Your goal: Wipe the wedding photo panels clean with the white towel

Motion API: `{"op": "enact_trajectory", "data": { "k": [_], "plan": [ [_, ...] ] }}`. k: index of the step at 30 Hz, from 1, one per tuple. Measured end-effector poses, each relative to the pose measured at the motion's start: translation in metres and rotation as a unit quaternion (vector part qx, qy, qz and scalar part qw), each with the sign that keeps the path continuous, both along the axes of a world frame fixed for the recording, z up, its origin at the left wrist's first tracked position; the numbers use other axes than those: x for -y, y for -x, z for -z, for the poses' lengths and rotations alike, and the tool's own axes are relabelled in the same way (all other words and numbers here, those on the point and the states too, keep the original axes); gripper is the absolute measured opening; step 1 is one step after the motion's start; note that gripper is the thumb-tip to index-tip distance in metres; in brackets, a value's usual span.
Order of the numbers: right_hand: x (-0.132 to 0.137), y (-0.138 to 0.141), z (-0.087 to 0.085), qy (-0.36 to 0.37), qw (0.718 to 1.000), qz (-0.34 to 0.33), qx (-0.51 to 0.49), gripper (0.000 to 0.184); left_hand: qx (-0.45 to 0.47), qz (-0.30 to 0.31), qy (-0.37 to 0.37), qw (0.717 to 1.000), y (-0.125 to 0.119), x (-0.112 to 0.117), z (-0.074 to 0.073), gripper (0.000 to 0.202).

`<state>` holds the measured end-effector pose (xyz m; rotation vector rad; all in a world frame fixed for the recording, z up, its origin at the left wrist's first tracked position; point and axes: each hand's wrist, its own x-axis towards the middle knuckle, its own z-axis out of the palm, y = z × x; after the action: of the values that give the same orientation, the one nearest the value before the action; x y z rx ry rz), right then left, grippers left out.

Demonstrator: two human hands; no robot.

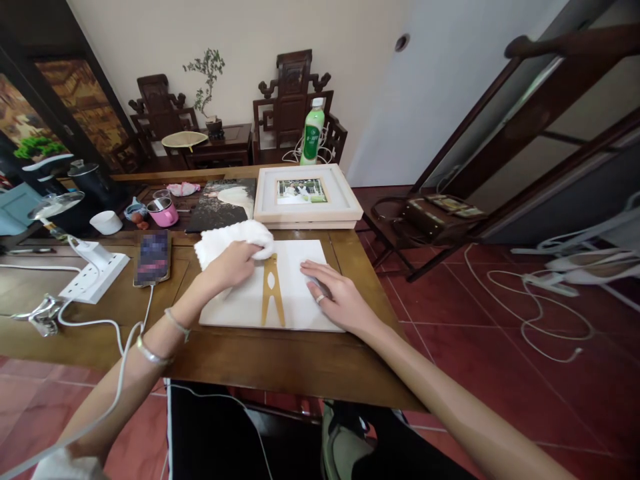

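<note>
A flat white panel [310, 315] lies on the wooden table in front of me, with a golden-brown clothespin shape [272, 293] on its face. My left hand [233, 267] grips a bunched white cloth [223, 240] over the panel's upper left part; some of its fingers are hidden in the folds. On the panel's right side rests my right hand [343, 297], fingers stretched out and thumb apart, with a ring on one finger. A white framed photo [345, 193] and a dark photo panel [220, 207] lie just beyond.
A green bottle [313, 133] stands behind the frame. Left of the panel are a phone [153, 257] on a cable, a white power strip [103, 277], a pink cup [163, 212] and a white cup [106, 222]. A white cable crosses my left forearm. The table edge [385, 313] runs along the right.
</note>
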<state>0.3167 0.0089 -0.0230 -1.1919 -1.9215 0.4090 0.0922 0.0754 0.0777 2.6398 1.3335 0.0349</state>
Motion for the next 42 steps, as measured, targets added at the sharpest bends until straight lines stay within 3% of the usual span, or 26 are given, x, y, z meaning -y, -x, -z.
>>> {"op": "enact_trajectory", "data": {
  "k": [5, 8, 14, 18, 21, 24, 30, 33, 42],
  "plan": [
    [0.000, 0.000, -0.002, 0.011, 1.000, 0.005, 0.007, 0.031, -0.025, 0.047, -0.013, 0.998, -0.045, 0.003, 0.011, 0.048],
    [0.001, 0.000, -0.003, 0.015, 1.000, 0.004, 0.008, 0.031, -0.043, 0.066, -0.045, 0.996, -0.053, 0.007, 0.018, 0.046],
    [0.001, 0.000, -0.002, 0.024, 1.000, 0.002, 0.003, 0.033, -0.039, 0.019, -0.050, 0.998, -0.009, 0.002, 0.022, 0.044],
    [0.001, 0.001, -0.002, 0.024, 1.000, 0.006, -0.006, 0.033, -0.017, -0.008, -0.033, 0.999, 0.027, 0.003, 0.005, 0.043],
    [0.001, 0.002, -0.002, 0.018, 1.000, 0.010, -0.012, 0.032, -0.007, 0.004, -0.033, 0.999, 0.030, 0.004, -0.005, 0.042],
    [0.001, 0.002, -0.002, 0.010, 1.000, 0.009, -0.012, 0.032, 0.006, 0.029, -0.020, 0.999, 0.002, 0.003, -0.004, 0.044],
    [0.002, 0.001, -0.007, -0.001, 1.000, 0.006, 0.018, 0.025, 0.014, 0.114, 0.007, 0.993, -0.085, 0.004, 0.008, 0.036],
    [0.002, 0.000, -0.008, 0.003, 1.000, 0.005, 0.023, 0.021, -0.016, 0.106, 0.009, 0.994, -0.099, 0.007, 0.006, 0.031],
    [0.003, 0.003, -0.007, 0.018, 1.000, -0.005, -0.002, 0.033, -0.053, 0.055, -0.015, 0.997, -0.050, 0.018, 0.005, 0.043]
  ]
}}
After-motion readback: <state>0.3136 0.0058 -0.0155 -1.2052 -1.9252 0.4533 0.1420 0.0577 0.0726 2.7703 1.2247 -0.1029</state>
